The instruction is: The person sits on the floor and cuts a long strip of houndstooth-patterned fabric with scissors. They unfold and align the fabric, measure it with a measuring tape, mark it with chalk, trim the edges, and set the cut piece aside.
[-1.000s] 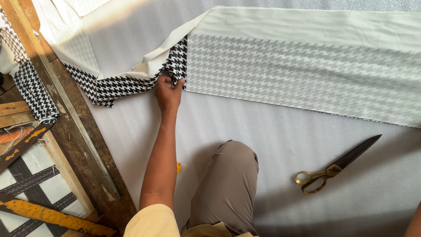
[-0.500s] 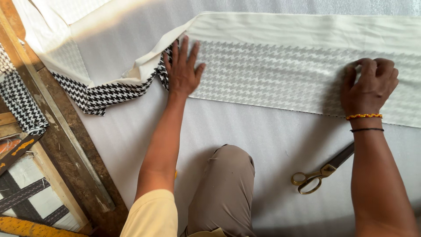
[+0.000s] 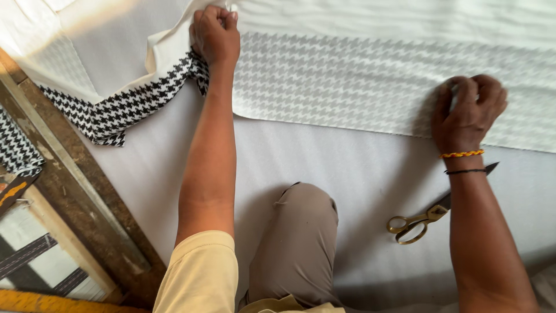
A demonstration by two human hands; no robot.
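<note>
The left hand (image 3: 215,35) was curled into a fist at the far side of the scene, its fingers bunched around the folded end of a strip of cloth (image 3: 359,87). That cloth showed its pale back, with a faint houndstooth pattern coming through, and where it turned over at the left hand the black-and-white face (image 3: 124,107) was visible, trailing away to the left and nearer.

The right hand (image 3: 468,113) sat well apart to the right, fingers curled and pressing down on the same strip close to its near edge; whether it pinched a fold or only pressed could not be told. A yellow bracelet (image 3: 461,154) and a thin dark band circled that wrist.

The strip's long axis ran left to right across the pale work surface (image 3: 324,162), so it stretched from one hand to the other, and both hands were on it already.

Nearer than the right hand, partly under the forearm, lay scissors (image 3: 418,220) with gold-coloured handles. The person's bent knee (image 3: 304,232) in tan trousers rested between the arms. A worn wooden edge (image 3: 75,179) ran along the left.
</note>
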